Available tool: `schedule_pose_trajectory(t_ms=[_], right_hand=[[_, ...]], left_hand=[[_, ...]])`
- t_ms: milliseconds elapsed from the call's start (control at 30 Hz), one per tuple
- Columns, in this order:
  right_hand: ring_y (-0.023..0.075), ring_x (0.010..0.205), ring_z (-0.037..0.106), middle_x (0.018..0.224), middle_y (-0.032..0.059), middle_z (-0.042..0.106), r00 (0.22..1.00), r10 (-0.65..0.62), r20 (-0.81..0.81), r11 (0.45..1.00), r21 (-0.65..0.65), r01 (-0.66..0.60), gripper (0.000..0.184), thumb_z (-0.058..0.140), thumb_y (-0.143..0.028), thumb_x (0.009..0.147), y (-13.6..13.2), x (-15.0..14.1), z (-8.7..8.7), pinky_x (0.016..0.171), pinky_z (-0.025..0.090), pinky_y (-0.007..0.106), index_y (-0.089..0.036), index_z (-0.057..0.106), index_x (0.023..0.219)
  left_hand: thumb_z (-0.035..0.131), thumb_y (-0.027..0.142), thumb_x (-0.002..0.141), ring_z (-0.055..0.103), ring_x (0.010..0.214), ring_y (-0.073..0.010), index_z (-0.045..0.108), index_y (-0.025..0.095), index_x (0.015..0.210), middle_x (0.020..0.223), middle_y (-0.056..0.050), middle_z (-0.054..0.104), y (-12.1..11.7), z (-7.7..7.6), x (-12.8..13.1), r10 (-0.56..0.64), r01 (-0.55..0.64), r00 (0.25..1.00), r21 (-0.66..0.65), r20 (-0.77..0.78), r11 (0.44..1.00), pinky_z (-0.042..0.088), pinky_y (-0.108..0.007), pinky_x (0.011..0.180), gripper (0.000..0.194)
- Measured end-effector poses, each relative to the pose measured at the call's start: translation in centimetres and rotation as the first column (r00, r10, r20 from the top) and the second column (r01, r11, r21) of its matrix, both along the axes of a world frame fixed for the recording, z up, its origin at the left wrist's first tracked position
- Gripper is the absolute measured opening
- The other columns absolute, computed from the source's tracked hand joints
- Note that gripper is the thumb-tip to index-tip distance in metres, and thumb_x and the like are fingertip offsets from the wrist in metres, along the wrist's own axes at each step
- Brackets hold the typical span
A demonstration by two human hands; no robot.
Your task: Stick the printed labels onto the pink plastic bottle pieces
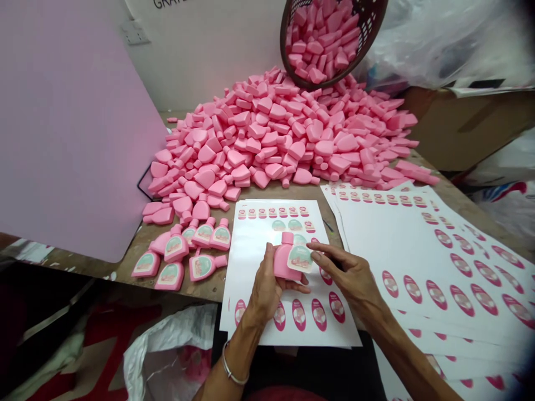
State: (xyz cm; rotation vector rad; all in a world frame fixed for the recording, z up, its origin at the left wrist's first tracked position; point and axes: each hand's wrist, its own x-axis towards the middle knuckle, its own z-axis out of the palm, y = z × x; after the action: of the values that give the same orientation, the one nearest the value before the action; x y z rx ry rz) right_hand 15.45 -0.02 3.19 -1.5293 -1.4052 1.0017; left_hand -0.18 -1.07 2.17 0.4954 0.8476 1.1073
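While the left hand (267,287) grips a pink bottle (282,262) above the sticker sheets (254,284), the right hand (349,273) pinches a label (300,258) (green and cream) between its fingertips, over the bottle's front.

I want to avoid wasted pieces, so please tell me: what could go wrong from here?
The label between the right hand's fingers might stick crooked or creased on the bottle in the left hand. The labelled bottles lie close to the table's front edge, so a nudge may drop one. The tilted basket could spill more bottles onto the pile.
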Motion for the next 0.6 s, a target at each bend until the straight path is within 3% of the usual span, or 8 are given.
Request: schedule_pose_trajectory(t_ms=[133, 367, 600], right_hand=[[0.0224, 0.082, 0.066, 0.089, 0.0050, 0.073, 0.999, 0.032, -0.002, 0.999, -0.009, -0.032, 0.035, 0.065, -0.049, 0.074, 0.0, -1.0, 0.1, 0.071, 0.053, 0.033, -0.022, 0.074, 0.094], [0.0235, 0.087, 0.067, 0.091, 0.0046, 0.074, 0.999, 0.049, -0.019, 0.999, 0.013, -0.048, 0.029, 0.066, -0.045, 0.074, -0.1, -1.8, 0.5, 0.077, 0.054, 0.035, -0.023, 0.074, 0.089], [0.0215, 0.081, 0.066, 0.092, 0.0042, 0.073, 0.999, 0.039, -0.004, 0.999, 0.005, -0.039, 0.031, 0.065, -0.047, 0.075, -0.3, -1.9, 0.1, 0.067, 0.054, 0.031, -0.023, 0.073, 0.093]], left_hand=[[0.036, 0.064, 0.086, 0.065, 0.063, -0.0166, 0.058, 0.015, 0.112, 0.084, -0.007, 0.068, -0.1, 0.5, -0.2, -0.016, 0.016, 0.998, 0.001, 0.055, 1.000, 0.058, -0.033, 0.060, 0.060], [0.033, 0.063, 0.087, 0.066, 0.064, -0.0170, 0.059, 0.014, 0.111, 0.083, -0.007, 0.068, -0.2, 1.0, -0.3, -0.004, 0.005, 0.998, -0.008, 0.066, 1.000, 0.058, -0.034, 0.061, 0.060], [0.032, 0.061, 0.089, 0.066, 0.067, -0.0173, 0.058, 0.014, 0.112, 0.083, -0.007, 0.068, -0.2, 1.4, -0.4, -0.001, 0.000, 0.998, 0.008, 0.064, 1.000, 0.058, -0.033, 0.062, 0.059]])
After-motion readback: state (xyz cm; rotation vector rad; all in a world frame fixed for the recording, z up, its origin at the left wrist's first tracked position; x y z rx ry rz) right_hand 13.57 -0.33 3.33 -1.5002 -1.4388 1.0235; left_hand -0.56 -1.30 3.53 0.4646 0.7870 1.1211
